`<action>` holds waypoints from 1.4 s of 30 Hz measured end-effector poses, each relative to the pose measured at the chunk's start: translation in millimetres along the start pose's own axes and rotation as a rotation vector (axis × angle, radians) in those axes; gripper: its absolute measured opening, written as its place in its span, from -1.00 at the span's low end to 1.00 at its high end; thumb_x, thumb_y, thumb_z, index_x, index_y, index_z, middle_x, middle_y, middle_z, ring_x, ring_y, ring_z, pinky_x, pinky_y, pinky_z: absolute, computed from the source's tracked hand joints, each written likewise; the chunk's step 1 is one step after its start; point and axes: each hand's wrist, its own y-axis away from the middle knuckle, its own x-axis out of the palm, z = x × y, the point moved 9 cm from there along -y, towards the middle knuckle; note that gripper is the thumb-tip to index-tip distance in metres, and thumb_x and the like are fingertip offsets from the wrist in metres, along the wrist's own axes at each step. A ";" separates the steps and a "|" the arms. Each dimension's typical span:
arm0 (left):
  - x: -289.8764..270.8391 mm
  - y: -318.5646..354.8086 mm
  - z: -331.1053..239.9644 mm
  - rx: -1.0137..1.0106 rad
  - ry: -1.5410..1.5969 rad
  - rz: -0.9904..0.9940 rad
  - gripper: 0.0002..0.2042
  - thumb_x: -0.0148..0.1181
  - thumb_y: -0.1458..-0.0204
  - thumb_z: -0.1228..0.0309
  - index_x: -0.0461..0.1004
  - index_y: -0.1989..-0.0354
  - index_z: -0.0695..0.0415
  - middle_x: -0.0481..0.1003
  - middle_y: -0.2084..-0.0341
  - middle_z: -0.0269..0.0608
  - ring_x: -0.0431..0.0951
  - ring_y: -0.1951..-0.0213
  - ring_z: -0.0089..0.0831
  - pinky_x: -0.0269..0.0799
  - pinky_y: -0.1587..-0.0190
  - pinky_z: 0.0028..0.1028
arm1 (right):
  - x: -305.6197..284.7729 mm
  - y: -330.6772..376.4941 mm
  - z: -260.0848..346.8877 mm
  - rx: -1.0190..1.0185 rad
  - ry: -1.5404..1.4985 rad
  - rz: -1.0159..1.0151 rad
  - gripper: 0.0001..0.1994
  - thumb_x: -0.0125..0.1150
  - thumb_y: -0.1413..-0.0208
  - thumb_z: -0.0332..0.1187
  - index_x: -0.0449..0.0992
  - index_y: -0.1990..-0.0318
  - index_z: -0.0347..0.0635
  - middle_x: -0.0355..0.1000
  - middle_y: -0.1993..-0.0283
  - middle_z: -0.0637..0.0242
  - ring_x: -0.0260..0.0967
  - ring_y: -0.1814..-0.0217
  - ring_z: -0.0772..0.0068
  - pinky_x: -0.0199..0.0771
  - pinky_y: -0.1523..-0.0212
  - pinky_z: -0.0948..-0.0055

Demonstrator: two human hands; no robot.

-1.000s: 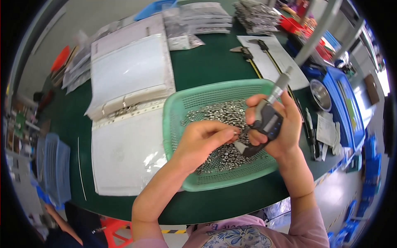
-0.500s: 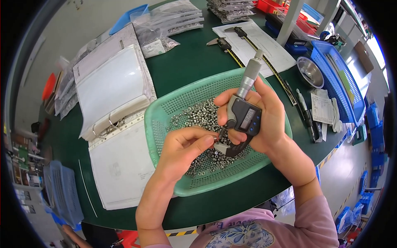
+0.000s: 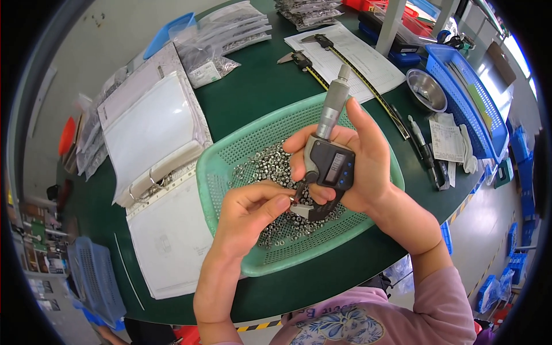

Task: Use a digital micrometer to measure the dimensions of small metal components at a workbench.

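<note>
My right hand is wrapped round a digital micrometer, its thimble pointing up and away and its dark frame curving below. Between the thumb and forefinger of my left hand is a small shiny metal nut, mostly covered by the fingertips. It is at the gap between the micrometer's measuring faces; whether both faces touch it I cannot tell. Both hands are above a green perforated plastic basket, where many loose small metal nuts lie heaped.
An open ring binder lies left of the basket. Beyond it are bagged parts. Two calipers rest partly on paper sheets at the back. A metal bowl, another micrometer and a blue basket are at right.
The view has shifted slightly. My right hand and the micrometer have moved a little left, and the micrometer has turned slightly more upright. Both hands keep their holds.
</note>
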 end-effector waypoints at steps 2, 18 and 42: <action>-1.3 0.0 1.8 -0.002 0.004 0.003 -0.86 0.13 0.08 0.52 0.47 0.36 0.35 0.44 0.47 -0.25 0.38 0.40 -0.58 0.29 0.30 -0.61 | -1.4 -0.9 -2.1 0.022 0.000 -0.005 -0.27 -0.47 -0.01 0.22 0.37 0.31 -0.40 0.37 0.56 0.17 0.14 0.79 0.47 0.16 0.74 0.57; 2.1 1.3 -0.9 0.031 0.037 0.025 -0.85 0.14 0.08 0.52 0.47 0.35 0.35 0.45 0.44 -0.22 0.38 0.40 -0.58 0.29 0.29 -0.61 | 1.1 -0.2 -5.2 0.059 -0.028 0.057 -0.27 -0.48 -0.02 0.21 0.37 0.28 -0.40 0.37 0.57 0.18 0.14 0.79 0.48 0.15 0.74 0.59; 2.8 1.4 -1.8 0.061 0.027 0.034 -0.86 0.13 0.08 0.55 0.47 0.35 0.35 0.44 0.44 -0.22 0.38 0.40 -0.58 0.29 0.30 -0.62 | -2.4 0.2 -3.4 0.067 0.144 -0.019 -0.28 -0.41 0.03 0.24 0.41 0.33 -0.35 0.36 0.59 0.21 0.13 0.79 0.48 0.13 0.74 0.59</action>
